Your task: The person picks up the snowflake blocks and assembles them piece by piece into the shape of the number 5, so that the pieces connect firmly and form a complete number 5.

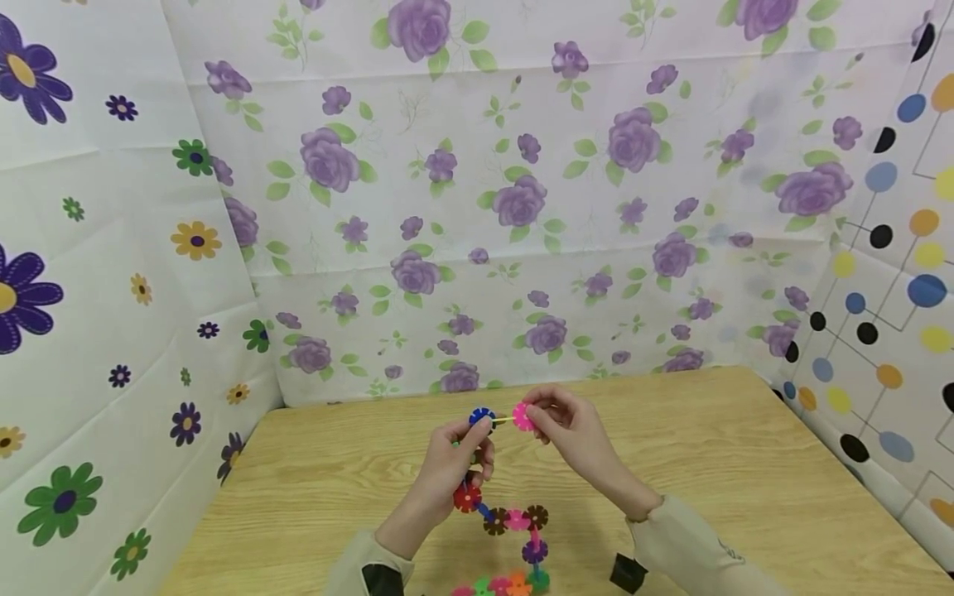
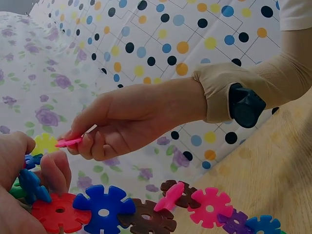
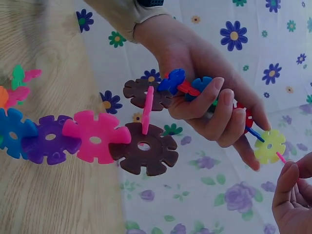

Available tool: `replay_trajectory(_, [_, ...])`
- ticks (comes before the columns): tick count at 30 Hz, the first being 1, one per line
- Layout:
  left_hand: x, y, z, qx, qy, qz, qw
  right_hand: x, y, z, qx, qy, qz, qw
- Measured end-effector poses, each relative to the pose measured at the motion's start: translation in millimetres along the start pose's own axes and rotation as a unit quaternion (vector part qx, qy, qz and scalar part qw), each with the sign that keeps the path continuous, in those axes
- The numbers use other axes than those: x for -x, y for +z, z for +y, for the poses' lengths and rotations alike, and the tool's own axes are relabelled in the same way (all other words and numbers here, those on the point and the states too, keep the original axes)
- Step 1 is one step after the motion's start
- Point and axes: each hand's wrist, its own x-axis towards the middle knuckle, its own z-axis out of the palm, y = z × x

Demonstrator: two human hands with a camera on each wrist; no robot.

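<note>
My left hand grips one end of a chain of colourful notched plastic snowflake discs, its thumb over the blue disc. A yellow disc is joined to that end, edge-on in the head view. Between thumb and fingers, my right hand pinches a pink disc, which meets the yellow disc's edge. Part of the chain is hidden inside the left fingers. Below that hand, a red disc, brown discs and a purple disc run on, slotted into one another.
The chain continues down to the wooden table, where a green disc and an orange disc appear at the bottom edge. Flower-patterned cloth stands behind the table, with dotted cloth on the right.
</note>
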Motion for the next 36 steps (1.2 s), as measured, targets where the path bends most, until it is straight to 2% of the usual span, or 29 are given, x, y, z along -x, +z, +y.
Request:
replay_trajectory(7, [-0.6,1.8,1.6,0.002,-0.011,-0.005,0.9999,1,0,-1,0.016,-0.022,0.003,1.000])
replay_trajectory(12, [0.1,-0.5,4.9,0.008,-0.003,-0.041,0.9991,3,-1,-2,0.024,-0.029,-0.003,0.999])
replay_trajectory(19, [1.2,-2.4,9.4,0.004,-0.011,-0.077,0.9970,6,-5,-9,0.023,-0.022,-0.017,0.999])
replay_trajectory(31, [3.4,-1.8,10.0,0.001,-0.006,-0.101,0.9949,9,-1,-12,0.031,-0.098,-0.006,0.995])
replay_trajectory(36, [2.8,-2.9,11.6,0.001,0.000,-0.115,0.9934,9,0,-14,0.028,-0.096,-0.002,0.995])
